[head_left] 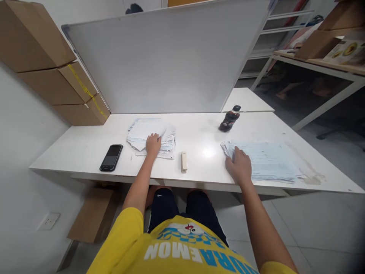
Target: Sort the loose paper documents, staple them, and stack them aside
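Observation:
My left hand (153, 145) rests on a messy stack of white papers (145, 129), its fingers bent and the thumb at a sheet that curls up beside it. The fingertips seem closed on that sheet. My right hand (241, 164) lies over the left edge of a neater stack of bluish printed sheets (270, 160), thumb apart from the fingers. Some sheet corners stick out crumpled past its fingertips. Between the two stacks is a small cream stapler (184, 162), touched by neither hand.
A black phone (111, 157) lies left on the white table (199, 133). A dark soda bottle (229, 118) stands behind the right stack. A whiteboard (171, 61) rises at the back, cardboard boxes (57, 83) beside it. Another box (91, 213) sits below the table.

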Motion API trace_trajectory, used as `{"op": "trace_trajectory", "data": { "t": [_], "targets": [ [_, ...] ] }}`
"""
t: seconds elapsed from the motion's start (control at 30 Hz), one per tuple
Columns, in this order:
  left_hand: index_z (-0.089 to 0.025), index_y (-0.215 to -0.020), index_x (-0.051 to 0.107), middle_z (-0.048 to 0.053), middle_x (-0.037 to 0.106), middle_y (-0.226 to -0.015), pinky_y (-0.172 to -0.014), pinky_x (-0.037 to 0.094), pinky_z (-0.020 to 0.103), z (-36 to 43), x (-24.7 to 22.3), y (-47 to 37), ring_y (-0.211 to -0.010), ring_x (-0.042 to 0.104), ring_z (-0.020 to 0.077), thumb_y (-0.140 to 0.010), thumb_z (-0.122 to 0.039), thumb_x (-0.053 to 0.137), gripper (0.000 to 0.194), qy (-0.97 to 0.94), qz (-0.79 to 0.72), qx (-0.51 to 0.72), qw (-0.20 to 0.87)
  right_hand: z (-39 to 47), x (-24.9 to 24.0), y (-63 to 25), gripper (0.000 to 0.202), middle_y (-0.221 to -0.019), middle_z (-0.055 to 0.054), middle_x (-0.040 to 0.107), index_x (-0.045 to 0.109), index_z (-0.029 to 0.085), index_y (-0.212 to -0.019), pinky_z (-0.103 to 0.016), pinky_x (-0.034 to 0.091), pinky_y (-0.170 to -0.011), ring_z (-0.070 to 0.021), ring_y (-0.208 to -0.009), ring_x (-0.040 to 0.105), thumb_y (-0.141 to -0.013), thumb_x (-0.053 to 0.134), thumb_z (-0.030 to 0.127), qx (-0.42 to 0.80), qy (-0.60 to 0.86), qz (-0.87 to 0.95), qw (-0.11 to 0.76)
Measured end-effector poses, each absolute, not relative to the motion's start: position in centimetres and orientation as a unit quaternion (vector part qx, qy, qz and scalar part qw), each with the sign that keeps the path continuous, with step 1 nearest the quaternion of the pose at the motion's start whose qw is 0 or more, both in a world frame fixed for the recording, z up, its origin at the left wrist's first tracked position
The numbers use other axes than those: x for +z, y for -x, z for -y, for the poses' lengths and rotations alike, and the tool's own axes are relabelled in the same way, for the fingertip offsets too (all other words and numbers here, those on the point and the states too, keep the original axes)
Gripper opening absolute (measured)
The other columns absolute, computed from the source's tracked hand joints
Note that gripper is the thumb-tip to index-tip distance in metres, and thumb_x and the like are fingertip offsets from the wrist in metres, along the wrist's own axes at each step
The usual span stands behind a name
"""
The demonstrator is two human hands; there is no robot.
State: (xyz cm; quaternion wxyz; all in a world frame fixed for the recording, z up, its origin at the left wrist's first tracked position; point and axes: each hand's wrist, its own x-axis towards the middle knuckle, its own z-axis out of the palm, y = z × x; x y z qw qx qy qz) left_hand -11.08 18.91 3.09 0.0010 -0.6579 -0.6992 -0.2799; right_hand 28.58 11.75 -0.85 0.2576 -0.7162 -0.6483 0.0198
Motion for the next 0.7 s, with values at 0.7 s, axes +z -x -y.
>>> {"op": "trace_trajectory", "data": {
  "t": [0.7],
  "targets": [
    [-0.027, -0.114, 0.062, 0.008, 0.067, -0.126, -0.102, 0.051, 0.034, -2.9, 1.6, 2.4, -0.122, 0.060, 0.0209, -0.088, -0.037, 0.061, 0.028, 0.165, 0.471, -0.711, -0.495, -6.7, -1.4, -15.1, 0.074, -0.111, -0.010, 0.072, 0.064, 0.025, -0.116, -0.045, 0.054, -0.093, -0.0286, -0.112, 0.065, -0.089, 0.013, 0.071, 0.549, 0.463, 0.512, 0.472]
  ]
}}
